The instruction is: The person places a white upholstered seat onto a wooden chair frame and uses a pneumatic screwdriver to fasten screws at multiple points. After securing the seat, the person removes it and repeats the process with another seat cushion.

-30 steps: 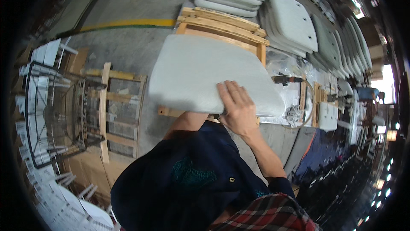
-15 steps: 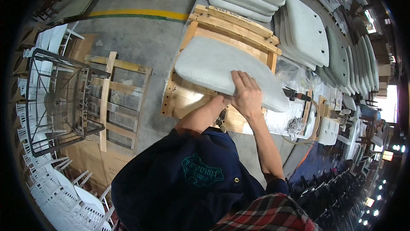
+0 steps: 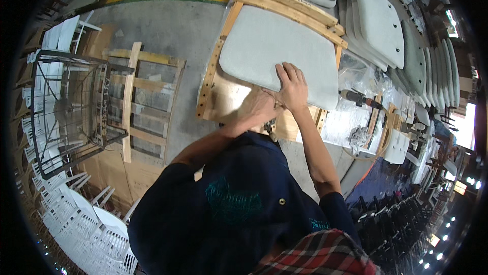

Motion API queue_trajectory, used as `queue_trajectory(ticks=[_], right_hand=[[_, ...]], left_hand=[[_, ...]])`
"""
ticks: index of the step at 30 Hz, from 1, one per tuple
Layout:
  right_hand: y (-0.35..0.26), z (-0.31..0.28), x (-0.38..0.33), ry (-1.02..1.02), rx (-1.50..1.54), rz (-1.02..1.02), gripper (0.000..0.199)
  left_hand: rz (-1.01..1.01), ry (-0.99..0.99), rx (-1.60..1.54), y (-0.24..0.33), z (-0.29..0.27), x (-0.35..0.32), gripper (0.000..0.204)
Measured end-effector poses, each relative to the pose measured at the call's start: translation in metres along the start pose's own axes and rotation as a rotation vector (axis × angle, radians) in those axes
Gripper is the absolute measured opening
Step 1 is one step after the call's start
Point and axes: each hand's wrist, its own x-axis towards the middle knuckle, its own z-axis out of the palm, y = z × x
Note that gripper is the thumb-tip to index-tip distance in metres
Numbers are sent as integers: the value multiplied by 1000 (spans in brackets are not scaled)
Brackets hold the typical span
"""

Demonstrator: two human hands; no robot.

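A light grey upholstered seat pad [image 3: 277, 43] with rounded corners lies within a wooden frame [image 3: 219, 53] on the bench. My right hand [image 3: 295, 89] grips its near edge, fingers over the top face and thumb side out of sight. Close beside it, my left hand [image 3: 260, 104] is at the same edge, low against the wood. Its fingers are smeared and partly covered by the right hand, so their hold is unclear. A small metal fitting or tool [image 3: 270, 130] shows just below the hands; its kind is hard to make out.
A power tool [image 3: 358, 98] with a hose lies right of the pad, by crumpled plastic. More grey pads [image 3: 376, 25] stand stacked at the back right. On the left are a wooden pallet [image 3: 147, 107], a black metal frame [image 3: 38, 117] and white chairs [image 3: 96, 234].
The seat pad has gone from tilted to lying flatter in the wooden frame. Both hands stay at its near edge, and the left has drawn slightly back. The whole view has shifted.
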Motion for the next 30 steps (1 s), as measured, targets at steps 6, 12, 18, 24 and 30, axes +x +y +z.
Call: queue_trajectory(ticks=[6,12,18,24,30], right_hand=[[-2,24,-26,14,-43,-15,78],[-3,14,-27,57,-32,-31,72],[-6,7,-31,93,106,129,68],[14,-3,-58,38,-3,135,75],[40,-6,-44,50,-113,-95,75]], left_hand=[[376,441,414,-50,45,-13,45],[235,254,227,-46,44,-2,40],[372,659,308,-45,37,2,38],[151,490,131,-27,30,13,52],[206,327,284,-18,41,28,39]])
